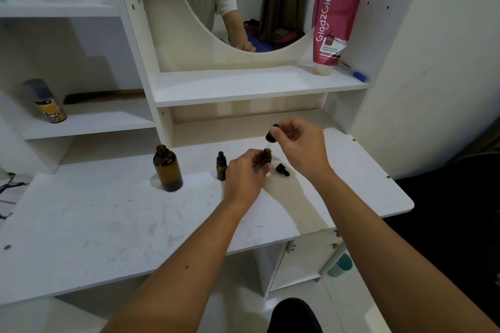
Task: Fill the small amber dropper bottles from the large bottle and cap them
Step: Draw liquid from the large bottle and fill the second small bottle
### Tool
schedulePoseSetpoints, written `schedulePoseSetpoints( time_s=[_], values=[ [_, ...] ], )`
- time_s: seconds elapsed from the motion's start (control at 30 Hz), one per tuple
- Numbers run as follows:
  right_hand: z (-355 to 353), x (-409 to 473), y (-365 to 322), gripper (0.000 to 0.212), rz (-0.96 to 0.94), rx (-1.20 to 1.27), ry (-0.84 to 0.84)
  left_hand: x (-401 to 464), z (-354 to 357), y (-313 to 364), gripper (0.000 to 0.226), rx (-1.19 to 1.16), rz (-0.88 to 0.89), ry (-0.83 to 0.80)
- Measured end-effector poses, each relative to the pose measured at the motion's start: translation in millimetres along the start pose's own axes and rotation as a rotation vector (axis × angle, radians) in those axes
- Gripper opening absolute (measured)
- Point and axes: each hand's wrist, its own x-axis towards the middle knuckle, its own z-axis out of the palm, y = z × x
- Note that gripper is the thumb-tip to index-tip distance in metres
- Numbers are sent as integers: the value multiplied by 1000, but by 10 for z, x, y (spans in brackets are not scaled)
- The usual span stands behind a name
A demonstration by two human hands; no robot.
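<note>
Where white desktop point(108, 224) meets shelf unit: large amber glass bottle point(167, 170), uncapped, upright, far left of group. Next rt, small amber dropper bottle w/ black cap point(221, 166), upright, just beside left hand point(244, 178). Left hand's fingers curled round open small amber bottle point(266, 157), upright on desktop. Above its mouth, black dropper cap point(271, 134) pinched in right hand point(300, 147), glass tube pointing down. Loose black cap point(282, 169) lying on desktop, under rt wrist.
</note>
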Motion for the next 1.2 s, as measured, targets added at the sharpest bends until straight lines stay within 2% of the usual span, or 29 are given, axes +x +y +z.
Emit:
schedulePoseSetpoints(
  time_s=[0.17,0.47,0.73,0.97,1.2],
  values=[
    [-6,31,-45,9,29,-14,9,-8,1,7,29,-8,0,0],
    [5,-2,-55,13,-32,-109,-35,-20,1,18,29,38,13,-19],
    [-126,-74,-261,14,-72,-44,38,-183,-75,32,62,36,-51,-41],
    [-179,-154,-556,15,-148,-47,88,-499,-412,-50,52,-86,-88,-111],
    [180,-312,-952,15,-205,62,31,-813,-997,-226,37,-131,-131,-102]
  ],
)
